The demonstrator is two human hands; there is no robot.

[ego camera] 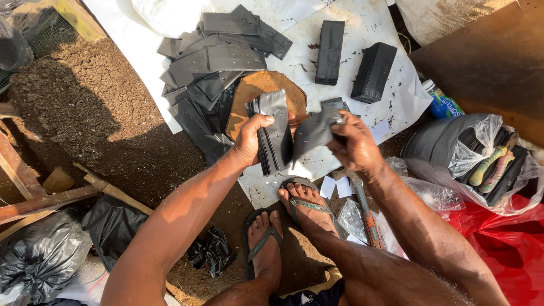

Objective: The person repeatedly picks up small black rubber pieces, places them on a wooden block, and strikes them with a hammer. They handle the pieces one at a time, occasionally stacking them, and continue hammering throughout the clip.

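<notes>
Black plastic bags sorted by hand over bare, sunlit soil.

We see a white sheet (391,96) in the upper centre strewn with loose flat bags (218,56); mid-frame, our left hand (252,139) is closed around a stack of black bags (276,133), while our right hand (352,143) just beside it pinches a single black bag (314,130).

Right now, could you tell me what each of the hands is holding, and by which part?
The left hand grips a stack of flat black bags by its upper left edge. The right hand pinches one black bag at its right end.
</notes>
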